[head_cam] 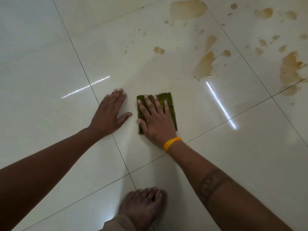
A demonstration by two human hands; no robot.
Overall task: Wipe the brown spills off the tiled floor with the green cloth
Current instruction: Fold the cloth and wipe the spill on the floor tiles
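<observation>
While both palms press down, left hand [109, 112] flat on bare tiled floor [41, 64], fingers spread, gripping nothing, right hand [155, 118] splayed flat atop green cloth [168, 100] just beside it, brown spills [205, 64] well apart, upper right.

Count: 1 green cloth [156, 110], 2 hands, left hand [110, 114] and right hand [156, 122], 1 yellow wristband [171, 144], 1 bare foot [143, 207], 4 large brown spills [186, 9] plus many small drops.
</observation>
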